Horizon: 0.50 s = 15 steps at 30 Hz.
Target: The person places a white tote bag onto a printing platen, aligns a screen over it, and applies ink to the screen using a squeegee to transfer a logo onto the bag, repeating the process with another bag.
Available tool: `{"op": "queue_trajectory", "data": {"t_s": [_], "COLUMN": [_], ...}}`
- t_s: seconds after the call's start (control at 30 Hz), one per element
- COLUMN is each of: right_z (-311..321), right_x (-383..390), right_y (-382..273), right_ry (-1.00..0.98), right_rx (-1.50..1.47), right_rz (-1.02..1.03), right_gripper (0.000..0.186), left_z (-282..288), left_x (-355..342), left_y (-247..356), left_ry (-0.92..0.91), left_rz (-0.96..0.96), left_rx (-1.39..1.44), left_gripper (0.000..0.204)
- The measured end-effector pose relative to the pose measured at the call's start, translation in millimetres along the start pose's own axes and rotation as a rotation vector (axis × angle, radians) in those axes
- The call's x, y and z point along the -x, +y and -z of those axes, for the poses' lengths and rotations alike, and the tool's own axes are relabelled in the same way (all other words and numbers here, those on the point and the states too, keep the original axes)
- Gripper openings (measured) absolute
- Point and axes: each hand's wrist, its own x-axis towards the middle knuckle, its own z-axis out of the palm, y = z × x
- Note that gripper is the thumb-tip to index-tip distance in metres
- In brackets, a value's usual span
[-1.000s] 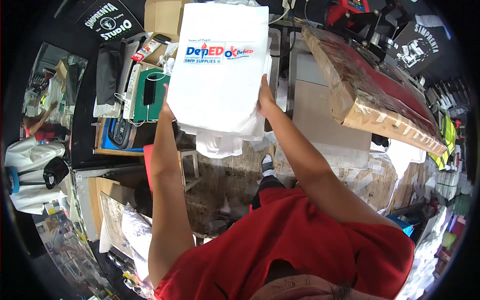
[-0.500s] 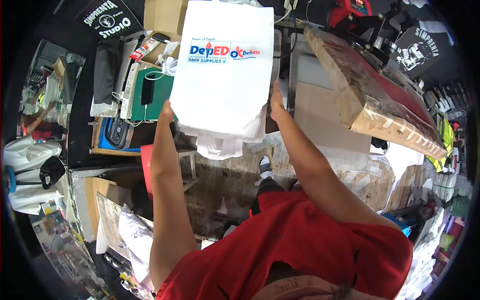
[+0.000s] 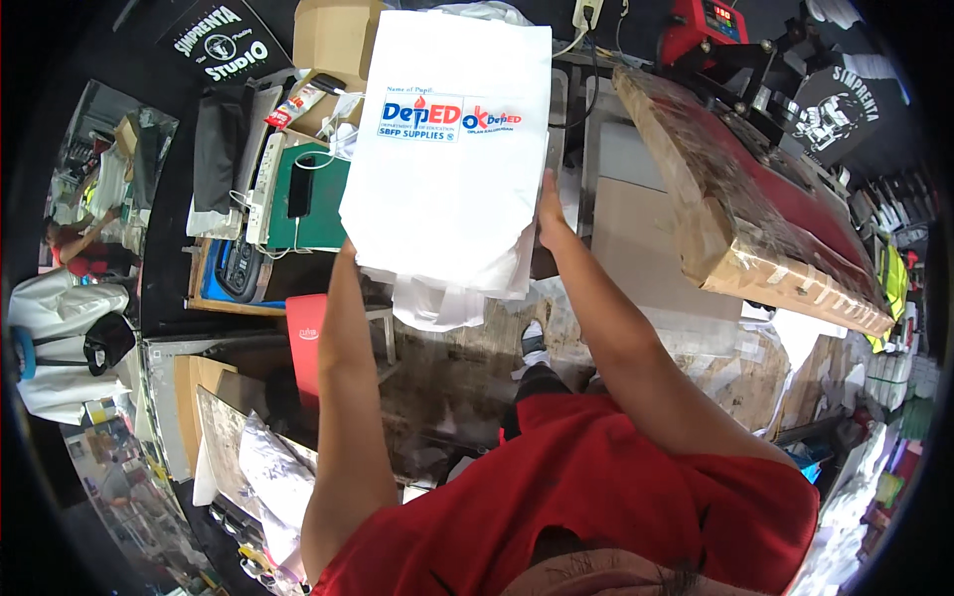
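Note:
A stack of white tote bags [image 3: 447,209] with red and blue print on the top one hangs in front of me, its loose handles [image 3: 442,310] toward my body. My left hand [image 3: 348,250] grips the stack's lower left side, mostly covered by the bags. On the right edge, my right hand [image 3: 551,211] presses against the stack with its thumb side showing. The fingers of both hands are hidden under or behind the bags.
A heat press [image 3: 765,60] with a taped cardboard-covered platen [image 3: 735,243] stands on the right. At left lie a phone [image 3: 300,189] on a green board [image 3: 323,223], a power strip [image 3: 264,189] and an open cardboard box [image 3: 333,40]. A red seat [image 3: 306,343] is below.
The stack sits slightly lower and more to the right in the picture. My left hand is lower along its side and shows less than before.

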Motion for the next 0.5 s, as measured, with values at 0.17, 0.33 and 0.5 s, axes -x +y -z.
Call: {"op": "queue_trajectory", "data": {"t_s": [0.17,0.33,0.5], "right_z": [-9.5,-65.2,-92.8], "right_x": [-20.0,72.3,105.3], "right_y": [12.5,-66.3,-98.6], "right_ry": [-0.049,-0.022,-0.009], "right_rx": [-0.059,-0.117,0.098], "right_rz": [0.085,0.259,0.345], "right_gripper": [0.089,0.081,0.094], "left_z": [-10.0,38.7,-45.2], "left_x": [18.6,27.3,27.8], "left_y": [20.0,94.1,194.1], "left_ry": [-0.017,0.180,-0.160], "left_rz": [0.106,-0.021,-0.090], "left_rx": [-0.087,-0.018,-0.315], "left_gripper": [0.055,0.092,0.093]}}
